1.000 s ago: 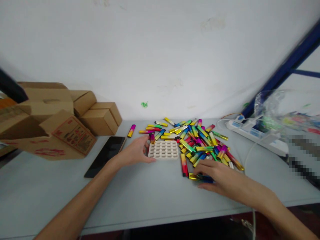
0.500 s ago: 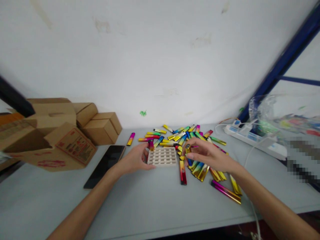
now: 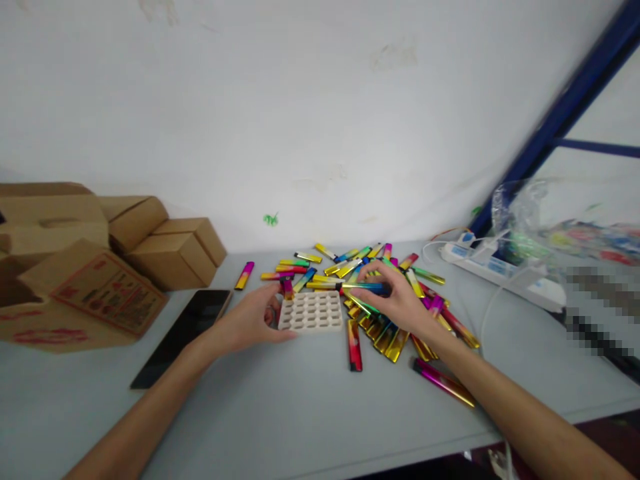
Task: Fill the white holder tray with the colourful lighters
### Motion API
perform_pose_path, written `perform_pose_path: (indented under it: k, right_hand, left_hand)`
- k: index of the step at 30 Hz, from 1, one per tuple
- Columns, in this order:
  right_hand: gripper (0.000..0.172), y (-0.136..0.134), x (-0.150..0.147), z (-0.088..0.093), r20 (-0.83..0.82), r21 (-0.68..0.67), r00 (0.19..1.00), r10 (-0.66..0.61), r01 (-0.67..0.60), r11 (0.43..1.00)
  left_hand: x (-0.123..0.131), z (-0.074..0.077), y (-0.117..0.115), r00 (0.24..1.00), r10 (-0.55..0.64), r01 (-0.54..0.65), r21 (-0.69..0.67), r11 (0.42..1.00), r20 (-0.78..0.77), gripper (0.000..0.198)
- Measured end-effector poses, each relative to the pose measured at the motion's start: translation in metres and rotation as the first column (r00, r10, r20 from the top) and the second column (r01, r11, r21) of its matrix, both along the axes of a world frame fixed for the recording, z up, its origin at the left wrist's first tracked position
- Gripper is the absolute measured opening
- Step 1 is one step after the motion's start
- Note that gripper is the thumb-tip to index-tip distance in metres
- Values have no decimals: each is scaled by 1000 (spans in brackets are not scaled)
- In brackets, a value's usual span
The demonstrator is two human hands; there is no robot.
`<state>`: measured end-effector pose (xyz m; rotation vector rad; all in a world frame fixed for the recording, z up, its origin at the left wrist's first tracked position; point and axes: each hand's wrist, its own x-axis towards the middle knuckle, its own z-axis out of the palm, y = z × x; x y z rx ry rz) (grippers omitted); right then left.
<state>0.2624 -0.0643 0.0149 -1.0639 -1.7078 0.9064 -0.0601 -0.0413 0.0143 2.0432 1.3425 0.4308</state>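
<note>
A white tray (image 3: 313,319) with rows of small slots lies on the table. My left hand (image 3: 250,317) is curved round its left side, thumb at the front corner and fingers behind, gripping it. One purple-and-yellow vape pen (image 3: 288,288) stands upright at the tray's back left corner. Between thumb and fingers, my right hand (image 3: 395,293) pinches a shiny blue-and-yellow vape pen (image 3: 367,288), held roughly level to the right of the tray. Beneath that hand spreads a loose pile of metallic vape pens (image 3: 385,333) in several colours. A red one (image 3: 355,347) lies just right of the tray.
Cardboard boxes (image 3: 175,250) stand at the left, beside a dark flat tablet-like device (image 3: 185,337). A white power strip (image 3: 505,273) with cables lies at the right, near a clear plastic bag (image 3: 520,213). The wall (image 3: 320,133) rises behind the table.
My right hand has lifted slightly and turned, so the vape pen in it now lies level, pointing left. My left hand stays at the tray. The view has shifted a little to the right.
</note>
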Motion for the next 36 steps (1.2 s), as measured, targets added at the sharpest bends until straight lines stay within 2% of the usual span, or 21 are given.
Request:
perform_pose_path:
  k: [5,10,16,20,22,26,32,36]
  right_hand:
    - [35,1,-3,0,7,17,1000,27,-27,999]
    - [27,-6,-5,12,41,134,987,156,-160,978]
    - [30,-11,-5,14,53,-56,929,366,-364,930]
    - [40,-14,-7,13,-29,-144,909,416,-416,898]
    - [39,-17,-8,15,-11,-126,904,428,-426,896]
    - [40,-20,-11,18,35,-38,926,375,-374,927]
    - [58,-17,-15,11,97,26,987,129,-132,991]
    - [53,-16,-11,7,113,3,991,66,-67,998]
  left_hand:
    - [5,8,-3,998,38,-38,7,999,-46,57]
    - [7,13,-4,997,52,-53,-5,999,-61,57]
    - [7,14,-4,995,50,-51,-15,999,-85,58]
    - [6,12,-2,996,32,-32,-3,999,-83,56]
    - [5,11,-2,997,25,-25,-2,1000,-70,57]
    - [3,8,-1,999,23,-23,-5,1000,-41,58]
    - [2,4,0,999,23,-23,-4,1000,-27,57]
    - [2,1,1,1000,15,-15,30,999,-9,56]
